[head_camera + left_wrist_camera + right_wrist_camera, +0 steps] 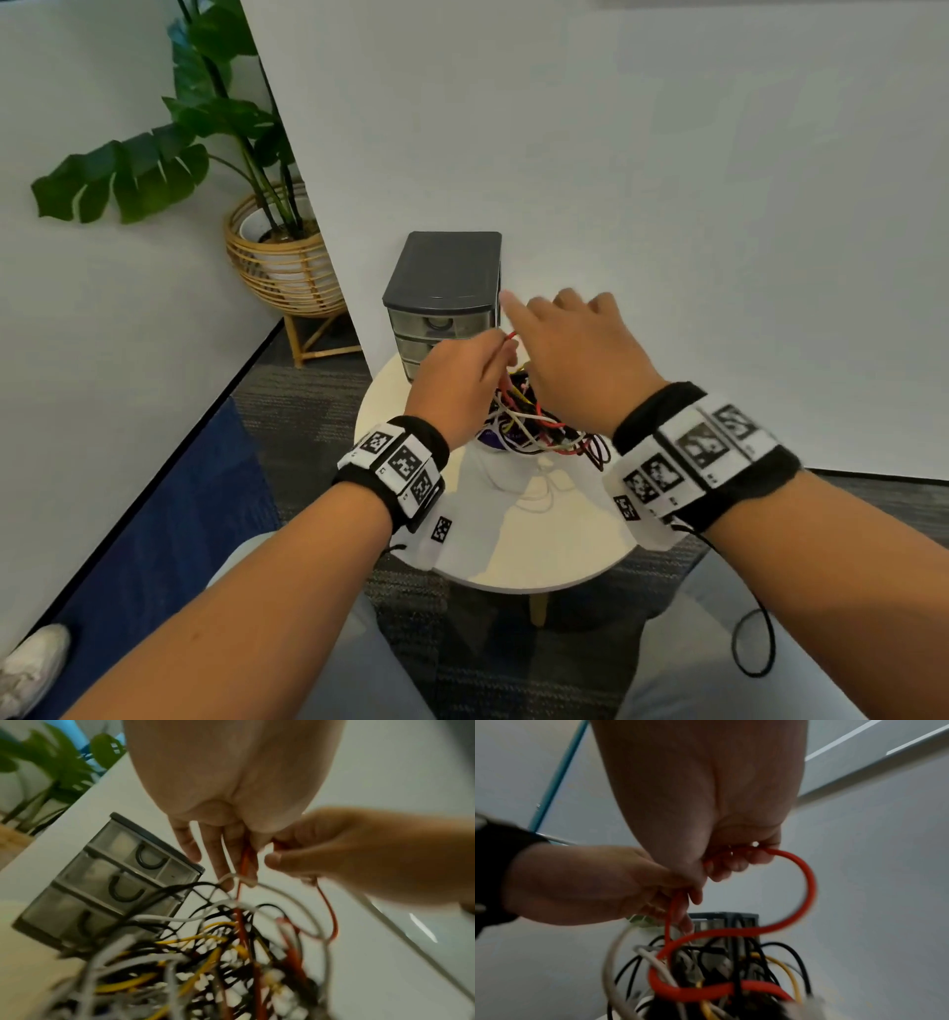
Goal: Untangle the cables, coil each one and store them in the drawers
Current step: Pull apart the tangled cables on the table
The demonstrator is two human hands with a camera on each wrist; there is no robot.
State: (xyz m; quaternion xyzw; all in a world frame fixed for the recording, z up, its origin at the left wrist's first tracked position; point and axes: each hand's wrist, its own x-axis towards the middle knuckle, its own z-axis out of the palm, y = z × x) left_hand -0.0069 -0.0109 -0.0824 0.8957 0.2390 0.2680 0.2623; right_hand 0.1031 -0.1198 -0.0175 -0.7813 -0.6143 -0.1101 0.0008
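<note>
While both hands pinch a red cable [805, 882] above the tangle of cables [534, 426] on the round worktop [513, 539] before the drawer unit [441, 298], the limp, light cord looks best gripped near a free end.

Left hand [457, 380] and right hand [575, 354] each grip it.

We see a round table [518, 560] set against a partition wall [667, 180]. At its far edge, touching or nearly touching the wall, stands a drawer unit [444, 288] of 3 drawers stacked one above another. Just before it, toward the table's middle, lies the cable tangle [534, 426]. Behind and to the left of the table, on the floor, a potted plant [205, 128] sits in a basket stand [285, 272].
</note>
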